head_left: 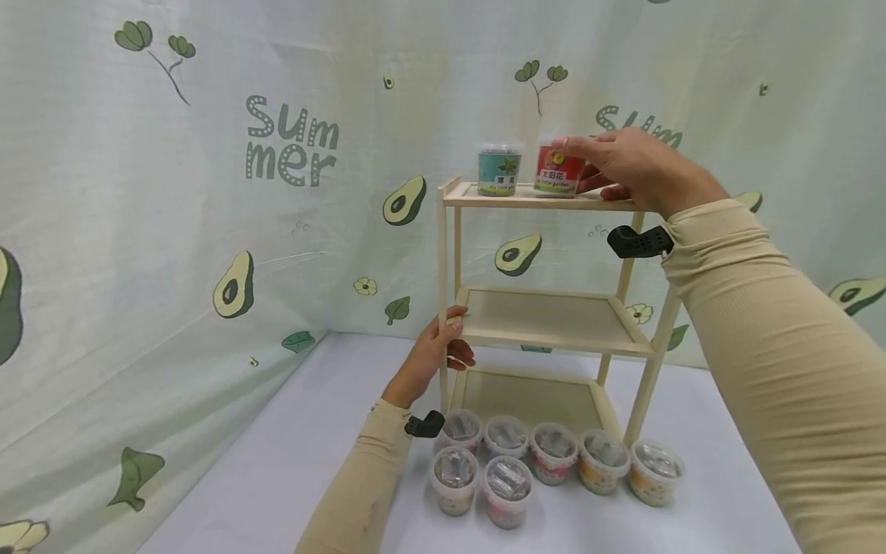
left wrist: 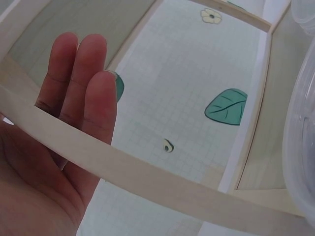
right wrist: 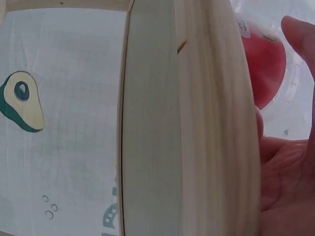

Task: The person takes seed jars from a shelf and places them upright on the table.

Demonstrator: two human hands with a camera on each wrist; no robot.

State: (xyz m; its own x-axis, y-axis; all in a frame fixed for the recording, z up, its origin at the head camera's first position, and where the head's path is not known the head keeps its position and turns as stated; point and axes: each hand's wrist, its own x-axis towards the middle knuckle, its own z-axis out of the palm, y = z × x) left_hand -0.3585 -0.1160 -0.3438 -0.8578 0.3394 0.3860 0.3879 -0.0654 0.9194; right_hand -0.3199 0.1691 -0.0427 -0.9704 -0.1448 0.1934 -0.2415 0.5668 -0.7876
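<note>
My right hand [head_left: 633,165] holds a small clear plastic cup with a red label [head_left: 557,168] on the top board of a wooden shelf rack [head_left: 554,201]. In the right wrist view the thumb lies over the cup's side, and the board's edge hides part of the fingers. Just left of this cup stands a similar one with a teal label [head_left: 498,171]. Lower down, my left hand [head_left: 429,346] grips the rack's left front post by the middle shelf. Its fingers [left wrist: 101,105] pass behind the post in the left wrist view.
Several lidded cups [head_left: 554,450] stand on the white table [head_left: 291,477] before the rack, in two uneven rows. The middle shelf [head_left: 547,315] and bottom shelf [head_left: 533,396] lie below the top board. A curtain [head_left: 208,231] printed with avocados hangs behind and to the left.
</note>
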